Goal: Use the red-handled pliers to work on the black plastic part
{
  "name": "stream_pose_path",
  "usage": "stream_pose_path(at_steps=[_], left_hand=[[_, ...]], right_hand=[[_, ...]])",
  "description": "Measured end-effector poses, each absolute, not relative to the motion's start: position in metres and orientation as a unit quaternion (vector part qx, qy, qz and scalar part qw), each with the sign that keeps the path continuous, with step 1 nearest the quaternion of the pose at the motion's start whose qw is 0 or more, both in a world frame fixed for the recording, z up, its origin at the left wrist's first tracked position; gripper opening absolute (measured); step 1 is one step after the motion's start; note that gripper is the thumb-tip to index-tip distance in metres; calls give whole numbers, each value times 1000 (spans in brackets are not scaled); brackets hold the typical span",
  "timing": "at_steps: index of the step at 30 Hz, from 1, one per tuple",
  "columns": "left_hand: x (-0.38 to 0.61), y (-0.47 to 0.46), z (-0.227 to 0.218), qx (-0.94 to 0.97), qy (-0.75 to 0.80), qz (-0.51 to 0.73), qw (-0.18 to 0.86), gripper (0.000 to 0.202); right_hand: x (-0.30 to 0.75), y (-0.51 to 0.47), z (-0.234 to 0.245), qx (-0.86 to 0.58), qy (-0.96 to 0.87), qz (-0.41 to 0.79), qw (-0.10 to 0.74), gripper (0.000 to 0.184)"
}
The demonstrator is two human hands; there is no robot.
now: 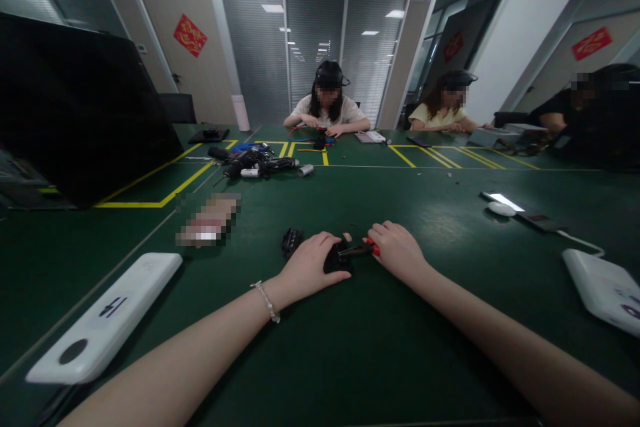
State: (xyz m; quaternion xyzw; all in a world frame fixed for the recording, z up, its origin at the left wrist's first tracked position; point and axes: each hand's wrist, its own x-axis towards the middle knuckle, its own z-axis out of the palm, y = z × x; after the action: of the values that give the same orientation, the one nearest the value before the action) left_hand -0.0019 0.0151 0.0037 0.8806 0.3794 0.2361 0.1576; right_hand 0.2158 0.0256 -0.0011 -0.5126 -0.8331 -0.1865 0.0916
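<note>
My left hand is closed around a small black part on the green table, its thumb along the near side. In my right hand, fingers closed, are the red handles of a pair of pliers. The pliers' dark jaws point left and reach the black part; whether they grip it cannot be made out. Just left of my left hand lies another black piece with a ridged, uneven surface. A small pale scrap rests beyond the pliers.
A long white device lies at left, a white power bank at right. Past them are a lit phone and a white mouse-like object. Tools and cables are heaped at far left; a large black screen stands nearby. Several people sit opposite.
</note>
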Motion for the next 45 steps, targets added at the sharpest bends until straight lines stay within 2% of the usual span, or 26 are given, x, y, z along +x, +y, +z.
stream_pose_path(at_steps=[20,45], left_hand=[[-2,15,2,879,381,238,161,51],[-2,14,4,880,384,233,153,51]], right_hand=[[217,26,-1,-502,-838,-189,101,14],[213,22,4,-511,-833,-189,98,9]])
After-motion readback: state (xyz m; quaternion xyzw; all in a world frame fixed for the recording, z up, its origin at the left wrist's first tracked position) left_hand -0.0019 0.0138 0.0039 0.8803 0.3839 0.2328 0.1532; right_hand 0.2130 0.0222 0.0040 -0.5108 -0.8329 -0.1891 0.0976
